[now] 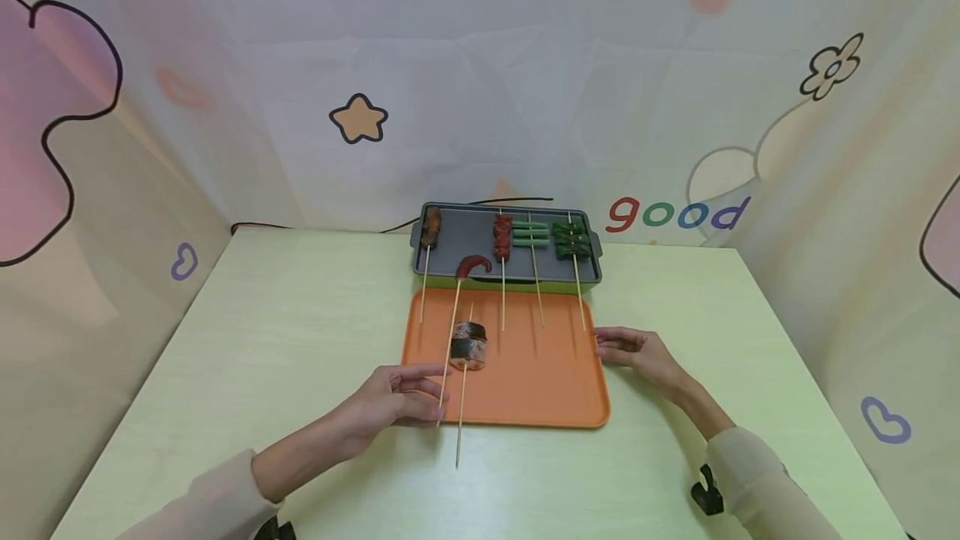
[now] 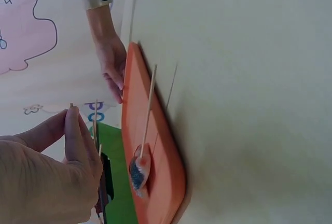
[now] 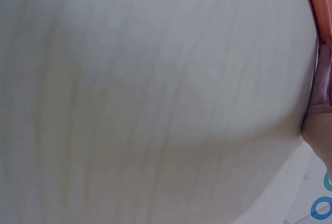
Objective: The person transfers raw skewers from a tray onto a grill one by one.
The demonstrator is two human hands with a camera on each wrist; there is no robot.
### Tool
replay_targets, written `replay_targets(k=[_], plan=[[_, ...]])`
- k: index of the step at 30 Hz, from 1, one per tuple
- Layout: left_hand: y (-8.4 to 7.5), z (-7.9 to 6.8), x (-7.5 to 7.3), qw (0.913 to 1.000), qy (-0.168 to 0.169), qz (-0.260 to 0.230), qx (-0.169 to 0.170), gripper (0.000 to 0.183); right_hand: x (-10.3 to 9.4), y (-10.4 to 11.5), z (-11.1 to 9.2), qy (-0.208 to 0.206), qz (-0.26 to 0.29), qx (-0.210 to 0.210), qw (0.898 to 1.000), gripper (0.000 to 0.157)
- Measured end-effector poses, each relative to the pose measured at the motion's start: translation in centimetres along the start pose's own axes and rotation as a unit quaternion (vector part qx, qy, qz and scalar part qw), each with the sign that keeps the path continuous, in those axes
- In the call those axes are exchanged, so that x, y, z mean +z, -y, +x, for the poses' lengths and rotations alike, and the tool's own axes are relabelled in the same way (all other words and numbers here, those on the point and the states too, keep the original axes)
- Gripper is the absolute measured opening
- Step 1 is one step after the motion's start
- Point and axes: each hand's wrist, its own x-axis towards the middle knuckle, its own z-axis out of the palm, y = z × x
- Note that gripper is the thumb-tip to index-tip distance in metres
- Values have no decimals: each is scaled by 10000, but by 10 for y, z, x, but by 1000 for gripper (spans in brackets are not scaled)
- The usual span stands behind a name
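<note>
From the head, the left hand [image 1: 378, 411] pinches the stick of a red curled-food skewer [image 1: 466, 267] between thumb and fingers, over the left of an orange tray [image 1: 543, 382], beside a dark-skinned fish skewer [image 1: 468, 347]. The right hand [image 1: 651, 361], well apart, touches the tray's right rim with loosely extended fingers. Behind is a grill plate [image 1: 465, 238] with four skewers. From the left wrist, the pinching fingertips meet around the stick. From the right wrist, a finger touches the tray; the rest is cut off.
</note>
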Motion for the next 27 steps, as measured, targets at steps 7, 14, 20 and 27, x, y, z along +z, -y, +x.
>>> replay_targets(k=[7,14,20,27], plan=[[-20,13,-7,9999,-109,62,62,66,1,2,-1,-47,-73,70,9999,51],[-43,34,-21,9997,-241,27,27,63,3,7,-3,-52,-193,139,9997,50],[-60,58,-34,9988,-449,-3,-181,60,1,4,-1,-75,-192,163,9997,51],[-69,77,-44,9984,-486,16,-290,59,3,5,-1,-123,-169,172,9996,50]])
